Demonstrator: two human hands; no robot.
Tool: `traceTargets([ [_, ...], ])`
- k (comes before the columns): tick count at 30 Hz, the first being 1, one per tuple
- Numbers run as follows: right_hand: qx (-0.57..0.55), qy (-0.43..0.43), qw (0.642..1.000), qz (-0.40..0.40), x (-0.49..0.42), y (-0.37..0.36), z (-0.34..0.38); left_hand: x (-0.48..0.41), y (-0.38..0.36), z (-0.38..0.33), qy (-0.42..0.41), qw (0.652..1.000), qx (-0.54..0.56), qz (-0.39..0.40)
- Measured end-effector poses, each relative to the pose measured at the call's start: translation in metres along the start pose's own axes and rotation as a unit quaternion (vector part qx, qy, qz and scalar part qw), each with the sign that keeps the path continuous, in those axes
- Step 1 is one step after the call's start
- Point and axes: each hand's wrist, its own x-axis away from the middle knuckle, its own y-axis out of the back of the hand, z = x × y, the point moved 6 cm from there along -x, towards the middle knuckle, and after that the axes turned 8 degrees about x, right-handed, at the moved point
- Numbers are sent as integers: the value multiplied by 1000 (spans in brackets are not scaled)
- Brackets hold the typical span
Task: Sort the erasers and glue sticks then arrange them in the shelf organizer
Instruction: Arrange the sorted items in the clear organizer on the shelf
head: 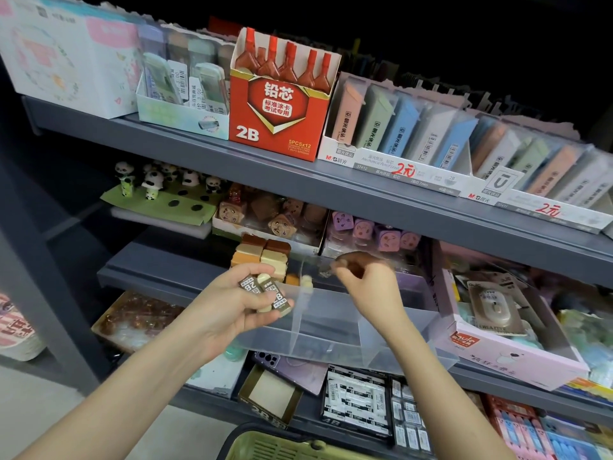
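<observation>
Clear smooth plastic organizer; matt grey metal shelf rail; glossy card red box; paper-sleeved erasers.

Blur smears the fingers of the right hand; the bottom edge crops the green basket.

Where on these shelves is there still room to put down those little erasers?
The clear organizer looks mostly bare in the compartments either side of its divider, below the right hand. Bare shelf also shows left of the stacked blocks, in front of the panda display. The top shelf and the pink box at right are packed.
</observation>
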Motion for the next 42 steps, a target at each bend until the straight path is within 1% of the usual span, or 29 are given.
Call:
traceTargets([
  [4,81,-10,996,37,-14,-24,-5,0,4,-1,-14,1000,4,-28],
  [8,90,-10,994,55,-22,-38,3,-1,6,-2,-19,998,0,-52],
  [13,113,38,979,168,-19,-52,8,-1,8,0,-11,997,-34,-62],
  [17,127,28,969,208,-18,-50,1,-2,8,0,-13,997,-41,-69],
  [21,138,30,965,222,-17,-52,0,-1,7,0,-18,996,-39,-77],
  [23,151,37,964,216,-16,-51,2,-1,6,-1,-22,996,-41,-81],
  [24,167,44,964,203,-15,-48,3,-1,6,-1,-23,996,-41,-81],
  [26,203,60,968,136,-12,-38,9,-1,6,-2,-22,996,-47,-79],
  [27,198,67,973,96,-8,-32,14,0,6,-2,-21,995,-55,-76],
  [28,162,70,982,71,-2,-26,20,0,5,-1,-21,995,-65,-71],
  [29,100,67,990,71,6,-22,27,0,3,-1,-21,995,-75,-62],
  [30,22,64,993,94,13,-20,34,1,1,-1,-20,995,-82,-51],
  [31,-46,65,988,134,20,-21,42,2,-2,-1,-18,995,-89,-38],
  [32,-83,71,979,175,27,-23,48,3,-5,0,-17,995,-100,-25],
  [33,-96,79,971,204,32,-24,53,4,-8,0,-16,993,-113,-14],
  [35,-108,76,965,227,35,-22,54,6,-12,2,-16,992,-129,-2],
  [37,-147,50,966,207,29,-12,48,6,-13,3,-15,994,-106,2],
  [38,-168,31,971,168,23,-4,41,6,-13,2,-12,997,-81,5],
  [40,-173,-20,984,43,6,17,23,6,-11,-1,-1,1000,-20,5],
  [41,-149,-41,988,-13,-1,24,14,5,-10,-2,5,1000,10,2],
  [42,-116,-56,991,-46,-8,26,8,5,-9,-2,9,999,34,-2],
])
